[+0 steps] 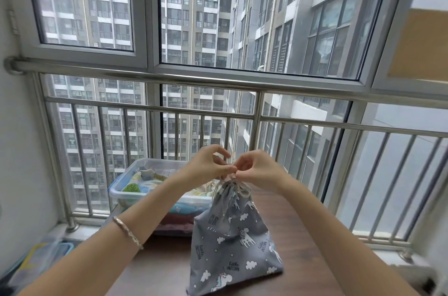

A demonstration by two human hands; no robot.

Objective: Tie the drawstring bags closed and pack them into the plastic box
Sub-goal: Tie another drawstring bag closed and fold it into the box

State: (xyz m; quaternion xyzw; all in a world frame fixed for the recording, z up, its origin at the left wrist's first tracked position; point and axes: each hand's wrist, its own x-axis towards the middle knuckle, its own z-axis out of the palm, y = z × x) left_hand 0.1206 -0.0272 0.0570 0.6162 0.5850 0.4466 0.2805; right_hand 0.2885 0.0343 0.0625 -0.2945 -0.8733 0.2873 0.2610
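Note:
A grey drawstring bag printed with white unicorns and clouds stands upright on the brown table, its neck gathered tight. My left hand and my right hand meet just above the neck, each pinching the pale drawstring between thumb and fingertips. Behind the bag to the left stands the clear plastic box, holding several patterned bags. A silver bracelet circles my left wrist.
A steel balcony railing and large windows stand right behind the table. On the floor at the lower left lies a clear lid with blue and yellow trim. A white wall closes the left side.

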